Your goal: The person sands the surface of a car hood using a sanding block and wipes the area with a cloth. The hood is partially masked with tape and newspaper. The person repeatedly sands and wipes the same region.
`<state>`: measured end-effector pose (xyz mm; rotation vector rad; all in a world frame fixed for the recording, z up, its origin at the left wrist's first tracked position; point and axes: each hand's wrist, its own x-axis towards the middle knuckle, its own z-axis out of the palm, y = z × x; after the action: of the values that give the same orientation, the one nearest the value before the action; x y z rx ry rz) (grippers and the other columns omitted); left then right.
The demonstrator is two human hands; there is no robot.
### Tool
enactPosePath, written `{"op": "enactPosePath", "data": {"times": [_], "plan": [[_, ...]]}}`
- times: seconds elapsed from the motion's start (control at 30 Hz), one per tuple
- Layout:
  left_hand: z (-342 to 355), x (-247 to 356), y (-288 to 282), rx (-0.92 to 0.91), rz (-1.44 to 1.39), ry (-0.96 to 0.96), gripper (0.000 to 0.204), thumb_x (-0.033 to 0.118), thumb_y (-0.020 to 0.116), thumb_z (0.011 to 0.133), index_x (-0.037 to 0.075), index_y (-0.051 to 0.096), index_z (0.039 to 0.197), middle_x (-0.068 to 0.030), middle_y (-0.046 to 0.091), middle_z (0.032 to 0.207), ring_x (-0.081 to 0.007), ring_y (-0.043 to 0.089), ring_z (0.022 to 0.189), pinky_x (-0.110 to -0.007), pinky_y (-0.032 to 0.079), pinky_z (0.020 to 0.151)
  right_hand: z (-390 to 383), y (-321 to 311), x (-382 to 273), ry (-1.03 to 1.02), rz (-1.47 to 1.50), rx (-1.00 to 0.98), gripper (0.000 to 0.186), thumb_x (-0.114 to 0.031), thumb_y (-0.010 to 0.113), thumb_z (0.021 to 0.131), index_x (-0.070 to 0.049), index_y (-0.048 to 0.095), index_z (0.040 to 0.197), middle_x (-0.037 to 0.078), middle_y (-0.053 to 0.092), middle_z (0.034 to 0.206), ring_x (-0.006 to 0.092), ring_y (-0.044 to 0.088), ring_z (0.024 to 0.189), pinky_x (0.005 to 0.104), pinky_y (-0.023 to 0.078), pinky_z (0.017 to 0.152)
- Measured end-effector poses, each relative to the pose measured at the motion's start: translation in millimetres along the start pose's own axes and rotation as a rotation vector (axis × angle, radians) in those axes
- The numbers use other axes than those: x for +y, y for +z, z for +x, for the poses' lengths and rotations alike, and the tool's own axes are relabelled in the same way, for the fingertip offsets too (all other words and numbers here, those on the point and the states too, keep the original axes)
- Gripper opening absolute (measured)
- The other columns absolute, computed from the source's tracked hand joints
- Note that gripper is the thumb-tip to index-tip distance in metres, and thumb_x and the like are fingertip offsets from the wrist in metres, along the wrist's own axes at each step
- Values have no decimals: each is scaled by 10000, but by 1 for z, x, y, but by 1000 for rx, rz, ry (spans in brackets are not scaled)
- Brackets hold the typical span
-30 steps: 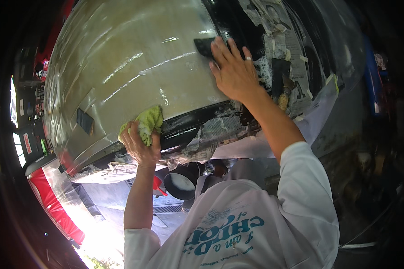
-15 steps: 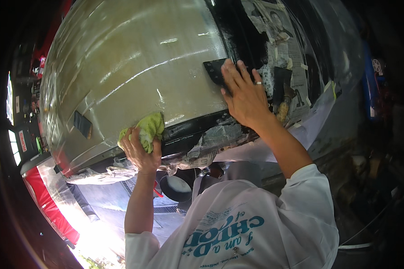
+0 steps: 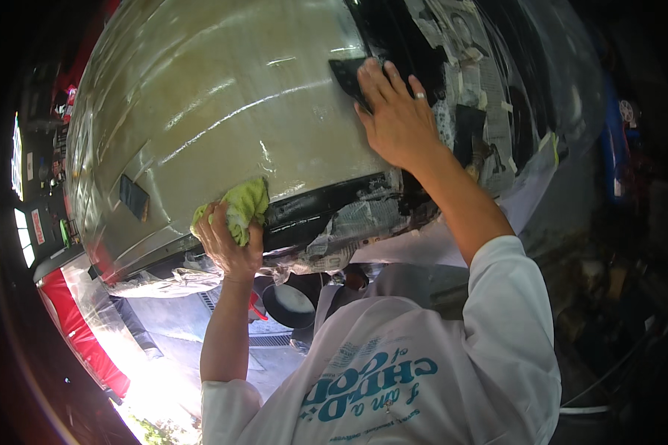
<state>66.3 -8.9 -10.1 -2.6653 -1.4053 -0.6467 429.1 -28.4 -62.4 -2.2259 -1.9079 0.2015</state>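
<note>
Thin, flat black sheet point(image 3: 346, 77) is at 12 o'clock, under the flattened right hand point(image 3: 398, 122) on a glossy beige curved panel point(image 3: 223, 111). Looks light, bendy, probably slippery; I'd pin its face. Left hand point(image 3: 232, 248) clutches a soft lime-green cloth point(image 3: 249, 199) at 9.

The panel point(image 3: 223, 141) lies before the person. At its near edge, the cloth point(image 3: 251, 199) sits in the left hand point(image 3: 230, 245). Farther off and to the right, the right hand point(image 3: 401, 126) lies over a pad point(image 3: 344, 73) on the panel. Left of the cloth lies a sheet point(image 3: 133, 198); right of the right hand, newspaper point(image 3: 501, 137). The bucket point(image 3: 288, 320) stands below the near edge, right of the left forearm.
</note>
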Motion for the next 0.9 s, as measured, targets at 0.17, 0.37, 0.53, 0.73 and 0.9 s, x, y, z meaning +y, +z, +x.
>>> {"op": "enactPosePath", "data": {"times": [0.17, 0.37, 0.53, 0.73, 0.9], "plan": [[0, 1, -4, 10, 39, 16, 604, 316, 709, 851, 33, 564, 1365, -262, 570, 1283, -473, 555, 1166, -614, 441, 1012, -26, -4, -3, -44, 8, 31, 659, -398, 477, 1086, -43, 366, 1630, 135, 296, 1730, 326, 290, 1588, 565, 255, 1270], [-1, 0, -3, -8, 17, 3, 612, 326, 711, 856, 43, 559, 1377, -262, 569, 1280, -477, 558, 1150, -610, 443, 1001, -25, -13, -5, -73, -42, -48, 717, -404, 542, 1062, -44, 332, 1646, 147, 285, 1731, 346, 286, 1587, 590, 239, 1269], [0, 1, -3, 8, 52, 21, 620, 339, 711, 859, 48, 552, 1383, -261, 571, 1278, -472, 566, 1142, -611, 448, 997, -45, -9, -5, -53, -16, -66, 742, -415, 547, 1060, -48, 306, 1658, 147, 259, 1742, 342, 268, 1597, 581, 232, 1274], [-3, 2, -6, -11, 52, 0, 618, 355, 705, 869, 47, 553, 1383, -264, 570, 1283, -481, 561, 1147, -621, 442, 1003, -51, -21, -11, -69, -56, -166, 767, -424, 549, 1059, -48, 273, 1668, 140, 230, 1753, 330, 229, 1613, 575, 231, 1278], [2, 3, -5, -23, 51, 11, 609, 369, 696, 879, 44, 559, 1376, -266, 569, 1282, -479, 563, 1143, -619, 443, 1001, -11, -7, 1, -45, -9, 0, 692, -439, 468, 1092, -28, 344, 1636, 152, 289, 1730, 340, 273, 1594, 585, 256, 1262]]}}
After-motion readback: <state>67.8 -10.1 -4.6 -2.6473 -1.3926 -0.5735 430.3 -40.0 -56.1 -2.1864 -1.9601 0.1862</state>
